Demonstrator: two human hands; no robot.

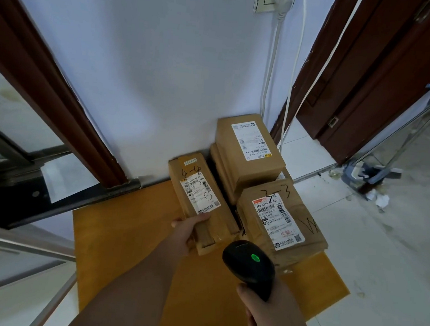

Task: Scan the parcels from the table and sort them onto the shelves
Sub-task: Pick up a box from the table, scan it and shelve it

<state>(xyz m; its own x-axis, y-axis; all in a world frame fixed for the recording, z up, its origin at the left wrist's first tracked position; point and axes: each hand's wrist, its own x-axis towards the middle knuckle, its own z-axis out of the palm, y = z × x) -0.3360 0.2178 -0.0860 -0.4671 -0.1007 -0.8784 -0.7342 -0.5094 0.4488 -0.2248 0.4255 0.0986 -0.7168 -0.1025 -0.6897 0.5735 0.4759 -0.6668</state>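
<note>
Three labelled cardboard parcels sit on a small yellow-brown table (126,254) against the wall. My left hand (187,235) grips the near end of the long parcel marked "4-4" (197,195). A parcel marked "3-3" (279,219) lies to the right of it. A third parcel (249,147) rests on a stack behind them. My right hand (270,318) holds a black barcode scanner (250,264) with a green light lit, its head pointing toward the parcels, just in front of the "3-3" parcel.
A white wall rises behind the table, with white cables (269,76) hanging from a socket. Dark brown door frames stand at left (46,73) and right (361,79). A metal rack (16,254) is at lower left. Tiled floor with debris and a mop base (367,175) lies to the right.
</note>
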